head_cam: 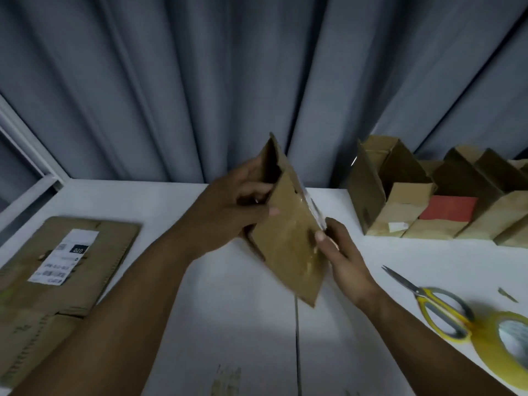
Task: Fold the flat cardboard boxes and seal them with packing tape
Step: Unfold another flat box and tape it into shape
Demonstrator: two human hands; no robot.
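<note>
A small cardboard box [288, 232] is held tilted above the white bench [228, 324], gripped by both hands. The left hand [228, 207] is curled round its upper left edge, with the fingers tucked at a flap and the thumb laid on the outer face. The right hand [343, 258] is closed on its lower right edge, thumb pressed on the glossy face. Left of the box, flat cardboard [57, 267] is stacked. Right of it, folded boxes [428, 195] are lined up — with scissors [428, 298] and a tape roll [508, 338] nearer.
</note>
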